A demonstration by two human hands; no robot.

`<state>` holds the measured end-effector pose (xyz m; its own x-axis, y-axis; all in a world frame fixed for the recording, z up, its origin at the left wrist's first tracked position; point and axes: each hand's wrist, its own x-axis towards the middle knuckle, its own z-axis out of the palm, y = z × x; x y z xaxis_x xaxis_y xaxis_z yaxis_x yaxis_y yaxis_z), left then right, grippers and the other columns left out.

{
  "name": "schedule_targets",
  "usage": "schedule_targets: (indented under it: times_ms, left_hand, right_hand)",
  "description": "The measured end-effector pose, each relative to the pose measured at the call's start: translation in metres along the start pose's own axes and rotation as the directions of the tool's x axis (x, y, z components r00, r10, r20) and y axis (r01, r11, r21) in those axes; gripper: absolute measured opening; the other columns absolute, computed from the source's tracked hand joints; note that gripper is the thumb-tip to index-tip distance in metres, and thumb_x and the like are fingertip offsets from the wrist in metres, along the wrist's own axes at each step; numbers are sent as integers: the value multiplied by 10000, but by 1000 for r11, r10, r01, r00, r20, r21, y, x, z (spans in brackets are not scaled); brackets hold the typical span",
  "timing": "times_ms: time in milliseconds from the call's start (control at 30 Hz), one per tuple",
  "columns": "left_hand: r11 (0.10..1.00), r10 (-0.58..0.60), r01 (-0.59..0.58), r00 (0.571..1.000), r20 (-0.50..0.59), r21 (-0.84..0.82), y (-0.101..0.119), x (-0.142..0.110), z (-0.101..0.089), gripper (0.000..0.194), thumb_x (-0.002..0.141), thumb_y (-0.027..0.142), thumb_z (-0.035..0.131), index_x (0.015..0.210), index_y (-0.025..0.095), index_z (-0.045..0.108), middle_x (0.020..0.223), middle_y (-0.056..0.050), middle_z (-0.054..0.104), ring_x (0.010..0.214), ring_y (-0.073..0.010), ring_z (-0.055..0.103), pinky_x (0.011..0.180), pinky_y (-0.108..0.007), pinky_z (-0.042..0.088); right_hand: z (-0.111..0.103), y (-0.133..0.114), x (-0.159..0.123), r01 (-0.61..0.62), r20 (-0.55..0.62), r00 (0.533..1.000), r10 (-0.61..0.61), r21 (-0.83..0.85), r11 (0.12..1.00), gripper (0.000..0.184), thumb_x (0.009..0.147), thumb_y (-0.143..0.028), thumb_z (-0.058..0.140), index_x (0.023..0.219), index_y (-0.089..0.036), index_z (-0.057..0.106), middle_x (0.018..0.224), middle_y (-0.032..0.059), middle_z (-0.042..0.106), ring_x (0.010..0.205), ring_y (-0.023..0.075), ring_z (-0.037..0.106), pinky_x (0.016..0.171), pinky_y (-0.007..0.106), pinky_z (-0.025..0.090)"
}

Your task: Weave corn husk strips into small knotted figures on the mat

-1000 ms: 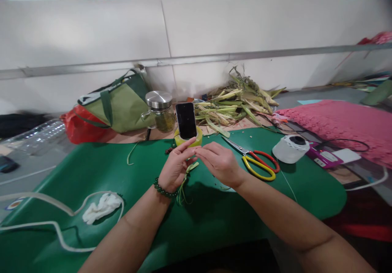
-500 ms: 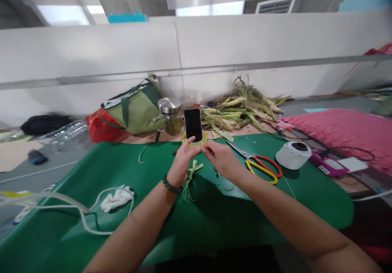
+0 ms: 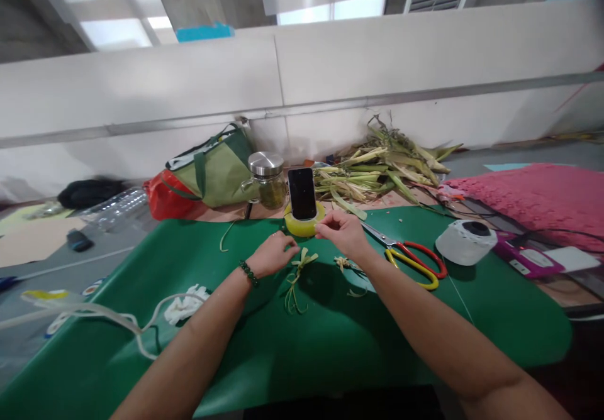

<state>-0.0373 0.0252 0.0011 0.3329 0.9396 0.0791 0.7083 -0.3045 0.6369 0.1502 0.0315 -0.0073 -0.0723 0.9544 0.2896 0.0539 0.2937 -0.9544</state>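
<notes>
Knotted green strips lie mid-table beside the left hand, curled loosely; whether it holds anything I cannot tell. The right hand pinches narrowly, contents unclear. A yellow roll sits near the far edge of the green table, scissors toward its right.

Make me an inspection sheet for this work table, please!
Surface: green cover, with small plant scraps.
Job's things: green plant strips lie just right of the left hand; scissors lie beyond the right forearm.
Clutter: crumpled white tissue, lidded glass jar, phone propped at a yellow roll.
Hands: left loosely open; right hand pinched, anything held too small to tell.
Cables: white cord or tube at left; black cable at right.
Surroundings: leafy pile, green bag, white panel.
</notes>
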Motion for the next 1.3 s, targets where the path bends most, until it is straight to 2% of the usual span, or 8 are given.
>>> schedule_targets:
  times_ms: [133, 267, 367, 433, 600, 867, 1033, 1300]
  left_hand:
    - [995, 60, -74, 977, 204, 61, -14, -3, 10, 134, 638, 311, 697, 699, 192, 706, 731, -47, 613, 788, -225, 543, 730, -305, 403]
    - [993, 80, -100, 963, 256, 63, -6, -10, 19, 30, 643, 180, 629, 657, 179, 656, 728, -36, 618, 747, -191, 535, 678, -286, 391]
    - [997, 40, -27, 985, 168, -78, 3, -12, 19, 44, 642, 141, 596, 657, 179, 610, 666, -5, 613, 641, -150, 520, 617, -266, 391]
    - [959, 5, 25, 995, 104, -281, 7, -13, 15, 36, 645, 169, 631, 671, 175, 606, 668, -4, 632, 643, -147, 550, 616, -257, 415]
    - [705, -100, 133, 991, 88, -697, 12, -15, 8, 277, 624, 286, 760, 851, 141, 696, 769, -60, 718, 753, -197, 650, 727, -303, 487]
    - [686, -66, 42, 998, -4, -727, 18, -18, 11, 205, 611, 314, 791, 698, 153, 700, 708, -40, 688, 671, -160, 600, 644, -262, 479]
    - [696, -80, 31, 996, -35, -718, 23, -19, 13, 198, 595, 278, 798, 687, 146, 682, 647, -9, 635, 607, -123, 541, 588, -225, 444]
    - [669, -105, 55, 994, -20, -742, 24, -20, 12, 228, 612, 321, 787, 723, 142, 702, 663, -15, 642, 624, -129, 544, 611, -238, 453]
  right_hand:
    - [-2, 2, -4, 26, 39, 999, -21, -129, 991, 126, 701, -263, 608, 598, -197, 576, 573, -13, 598, 571, 147, 607, 567, 269, 463]
    - [-1, 2, -7, 63, 45, 998, -55, -208, 976, 125, 721, -252, 585, 610, -195, 578, 611, -4, 594, 596, 144, 588, 579, 269, 446]
    - [-2, -1, -7, 64, 28, 998, -59, -189, 980, 133, 728, -266, 597, 617, -196, 579, 615, 0, 595, 596, 142, 574, 578, 268, 447]
    - [-3, -4, -8, 49, 9, 999, -49, -120, 992, 143, 727, -286, 616, 622, -196, 578, 610, 3, 604, 583, 139, 568, 572, 268, 454]
    - [-1, -14, -13, 65, -5, 998, -65, -9, 998, 154, 714, -310, 660, 637, -194, 594, 610, 9, 624, 574, 139, 574, 557, 271, 475]
    - [5, -13, -22, 152, 101, 985, -143, -89, 984, 148, 766, -291, 641, 875, -196, 671, 811, 41, 711, 739, 177, 667, 683, 306, 539]
    - [4, -10, -23, 286, 162, 954, -253, -235, 929, 109, 821, -246, 592, 808, -221, 697, 803, 33, 714, 734, 165, 643, 696, 299, 507]
    - [1, -10, -22, 447, 274, 885, -376, -279, 850, 143, 869, -179, 544, 798, -207, 666, 759, 28, 635, 759, 152, 588, 699, 278, 467]
